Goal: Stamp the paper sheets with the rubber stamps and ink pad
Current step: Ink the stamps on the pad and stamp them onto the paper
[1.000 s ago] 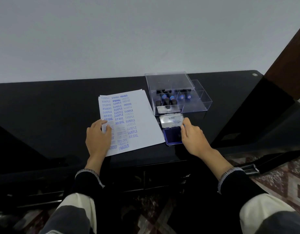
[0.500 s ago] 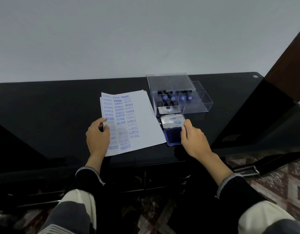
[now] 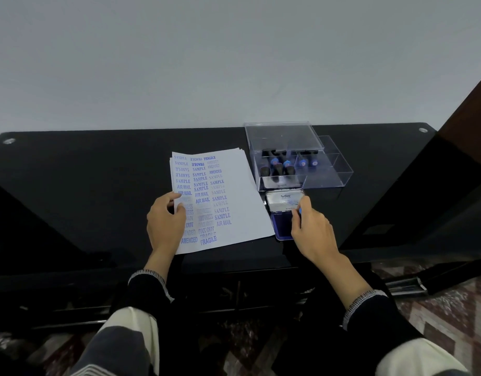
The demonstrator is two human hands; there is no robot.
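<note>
Since the earlier frame the view has tipped slightly, so everything sits lower in it, while both hands stay put. On the black table (image 3: 71,169) the stack of paper sheets (image 3: 242,191) lies half filled with blue words, beside the clear box (image 3: 328,169) of stamps (image 3: 277,168). The left hand (image 3: 165,226) pinches the top sheet's edge. The right hand (image 3: 312,232) clamps a small stamp on the open ink pad (image 3: 281,226). Inking is under way; next it likely needs carrying to a blank patch.

Glossy black table (image 3: 71,185) runs w/ its back edge vs plain grey-white wall (image 3: 207,63). Dark wood panel (image 3: 472,109) at far right. Patterned floor (image 3: 450,308) below, bottom right.
</note>
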